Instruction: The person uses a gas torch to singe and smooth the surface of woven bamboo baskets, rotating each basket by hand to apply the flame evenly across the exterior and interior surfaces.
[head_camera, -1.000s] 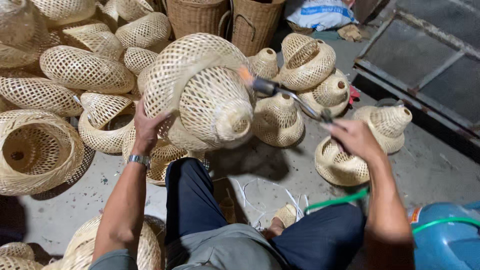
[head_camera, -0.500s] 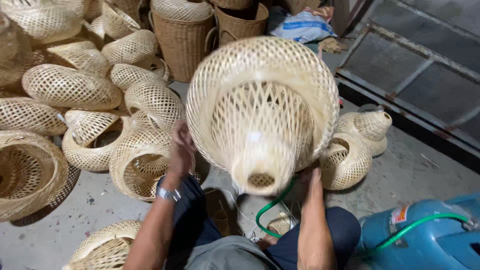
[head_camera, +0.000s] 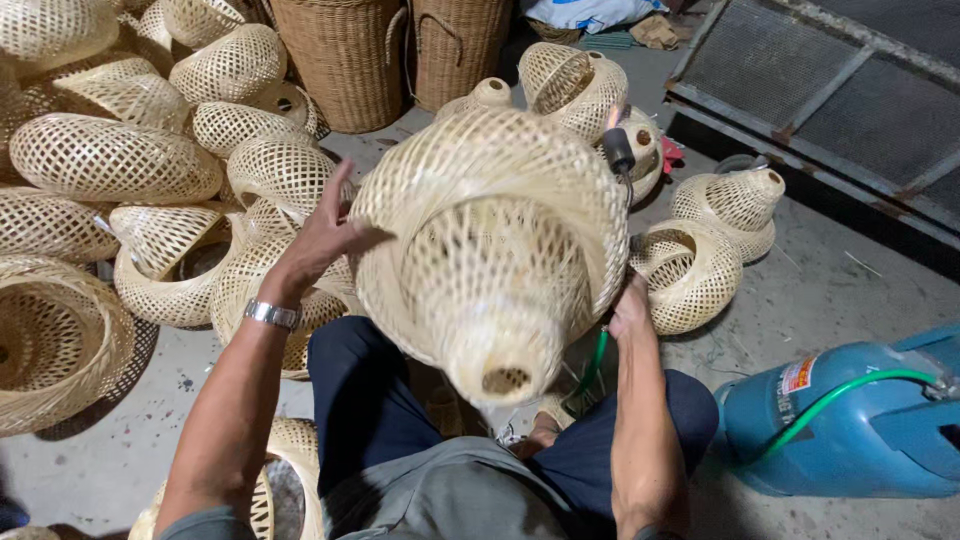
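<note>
The left hand (head_camera: 320, 235) is spread wide and pressed flat against the outer wall of the woven bamboo lampshade (head_camera: 495, 245), propping it up over the lap with its narrow neck pointing back toward the person. Since half a second ago the shade has tipped and swung a little to the right, so the torch (head_camera: 618, 150) now pokes out past its far rim. The right hand (head_camera: 632, 315) sits under the shade's right edge, mostly hidden, probably gripping the torch handle, though I cannot tell how tightly; the green hose (head_camera: 830, 400) trails from there to the blue gas cylinder (head_camera: 850, 440).
</note>
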